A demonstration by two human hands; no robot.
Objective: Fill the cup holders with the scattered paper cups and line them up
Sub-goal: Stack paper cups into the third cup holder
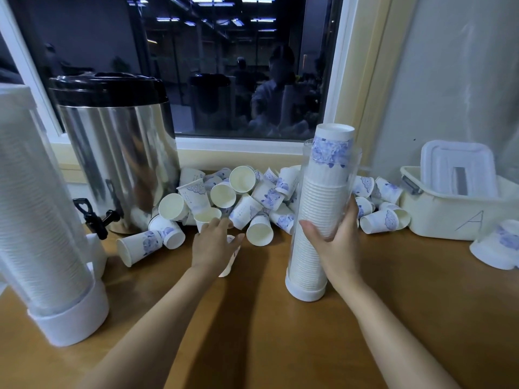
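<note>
The right hand (334, 242) is curled around the middle of a clear cup holder (323, 189), thumb on the near side and fingers wrapped behind. The holder stands upright on its white base on the worktop (252, 327). It is packed with nested cups, and the top one, printed in blue, pokes out above the rim. At nine o'clock from it, the left hand (213, 245) reaches forward, palm down, with its fingers loosely spread and its thumb apart. A single cup (229, 268) lies half hidden under the palm; whether the hand touches it cannot be told. Its fingertips are at the near edge of the scattered paper cups (252, 192), which are heaped on their sides along the window sill from eleven to two o'clock. Further out at nine o'clock a second cup holder (42, 220), also full, leans close to the camera. A steel urn (120, 150) with a black lid and tap stands behind it. At three o'clock sits a cream box (449, 217) with its lid propped inside it, and upturned cups (497, 248) lie just beside it.
</note>
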